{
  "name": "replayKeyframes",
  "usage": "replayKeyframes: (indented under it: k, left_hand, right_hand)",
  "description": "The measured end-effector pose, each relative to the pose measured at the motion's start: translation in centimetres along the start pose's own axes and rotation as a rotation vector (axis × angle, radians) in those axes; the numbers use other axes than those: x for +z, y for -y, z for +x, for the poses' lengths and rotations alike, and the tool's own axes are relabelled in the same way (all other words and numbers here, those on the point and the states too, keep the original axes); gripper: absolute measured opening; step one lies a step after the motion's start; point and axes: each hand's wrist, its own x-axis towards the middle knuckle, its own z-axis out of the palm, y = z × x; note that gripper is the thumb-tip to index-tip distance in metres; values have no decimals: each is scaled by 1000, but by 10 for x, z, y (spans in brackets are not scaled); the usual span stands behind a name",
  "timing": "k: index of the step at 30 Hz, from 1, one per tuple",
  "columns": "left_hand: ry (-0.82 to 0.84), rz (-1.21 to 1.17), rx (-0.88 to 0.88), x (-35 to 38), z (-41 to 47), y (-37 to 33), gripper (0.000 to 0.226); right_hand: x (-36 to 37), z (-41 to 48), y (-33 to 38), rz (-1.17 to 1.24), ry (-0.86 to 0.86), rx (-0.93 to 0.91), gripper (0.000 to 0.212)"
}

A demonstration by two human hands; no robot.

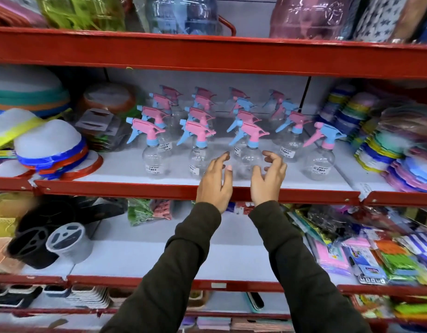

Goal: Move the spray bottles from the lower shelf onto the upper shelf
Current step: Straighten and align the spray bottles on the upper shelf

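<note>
Apparently nearing completion: spray bottles [202,131] are standing in rows on the upper shelf [303,173], lower shelf [140,251] bare mid-span, while I am holding my left hand [216,182] and right hand [267,180] open, gripping nothing.

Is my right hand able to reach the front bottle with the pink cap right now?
Probably yes. The right hand is open just in front of that bottle, and nothing stands between them on the shelf.

spray bottles [202,140] crowd upper shelf [159,188] centre; lower shelf [174,281] middle bare, packets [376,248] right
</note>
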Motion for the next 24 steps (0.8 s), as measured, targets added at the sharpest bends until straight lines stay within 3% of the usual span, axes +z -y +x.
replayKeyframes:
  k: [3,8,24]
  left_hand:
    - [164,-18,-172,21,18,-12,55]
    - [228,-66,-299,40,40,-22,52]
    - [190,-15,-309,47,27,-28,49]
  right_hand:
    - [-12,19,-7,-84,159,121,52]
    - [-21,38,-11,-178,368,156,52]
    - [-37,35,-14,-166,419,107,48]
